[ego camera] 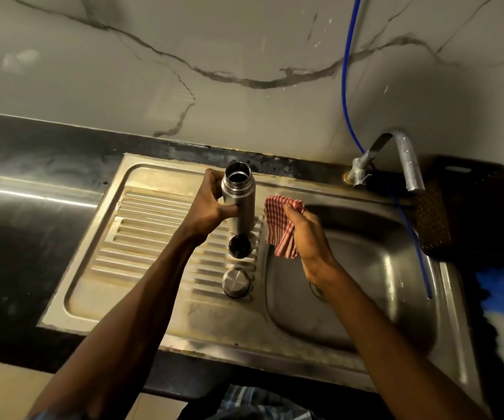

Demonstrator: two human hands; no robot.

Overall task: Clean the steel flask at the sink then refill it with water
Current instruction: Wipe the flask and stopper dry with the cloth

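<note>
**Open flask upright on the drainboard, cloth in your other hand**

Your left hand [211, 204] is wrapped around the steel flask [238, 198], fingers curled behind it and the thumb pressed across its front. The flask stands upright just above the centre of the frame, its base on the ribbed drainboard [153, 231], its mouth open toward you and dark inside.

Your right hand [305, 234] is just right of the flask, clutching a bunched red-and-white checked cloth [281, 228]. The cloth hangs between your fingers and the flask; whether it touches the steel you cannot tell from here.

Below the flask on the drainboard lie two loose parts: a black stopper [239, 245] just under its base, and a steel cap [235, 282] lower down, top face up.

The sink basin [366, 298] fills the right centre of the frame, under your right wrist. The tap [408, 165] curves over it at upper right, and a blue hose [347, 86] runs down the marble wall and into the basin. A dark woven basket [435, 219] sits at the right edge.
</note>
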